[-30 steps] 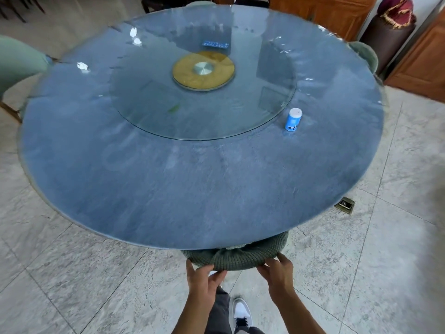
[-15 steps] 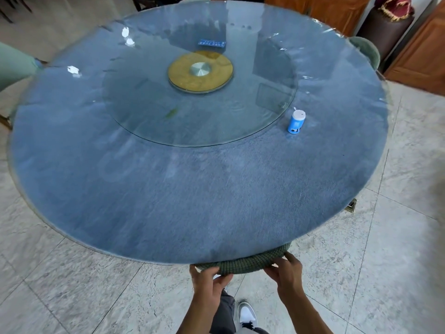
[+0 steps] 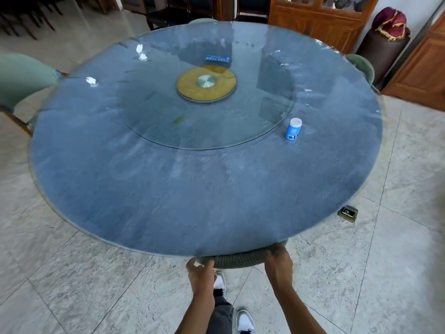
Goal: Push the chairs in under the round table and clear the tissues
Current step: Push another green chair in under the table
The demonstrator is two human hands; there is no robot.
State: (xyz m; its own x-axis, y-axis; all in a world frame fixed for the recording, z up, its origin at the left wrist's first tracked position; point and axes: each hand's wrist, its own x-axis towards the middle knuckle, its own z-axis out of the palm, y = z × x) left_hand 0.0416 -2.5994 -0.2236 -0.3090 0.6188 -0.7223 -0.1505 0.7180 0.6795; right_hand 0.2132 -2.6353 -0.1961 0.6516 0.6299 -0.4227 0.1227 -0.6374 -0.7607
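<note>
A big round blue table [image 3: 168, 201] fills the head view, with a glass turntable [image 3: 240, 131] in its middle. A green chair [image 3: 238, 260] is tucked under the near edge; only the top of its backrest shows. My left hand [image 3: 201, 273] grips the backrest's left end and my right hand [image 3: 278, 262] grips its right end. Three crumpled white tissues lie at the table's far left: one [image 3: 91, 80] near the edge, two [image 3: 139, 48] [image 3: 143, 56] further back. Another green chair [image 3: 21, 80] stands out from the table at the left.
A blue and white canister [image 3: 292, 129] stands on the table at the right, and a flat blue pack [image 3: 217, 59] lies on the turntable's far side. A third green chair [image 3: 361, 66] sits at the far right. A brass floor socket [image 3: 347, 213] is under the right edge. Wooden cabinets line the back.
The near chair has slid further under the table with both hands on its backrest; less of the backrest shows now. The view has tipped up, showing more of the room behind.
</note>
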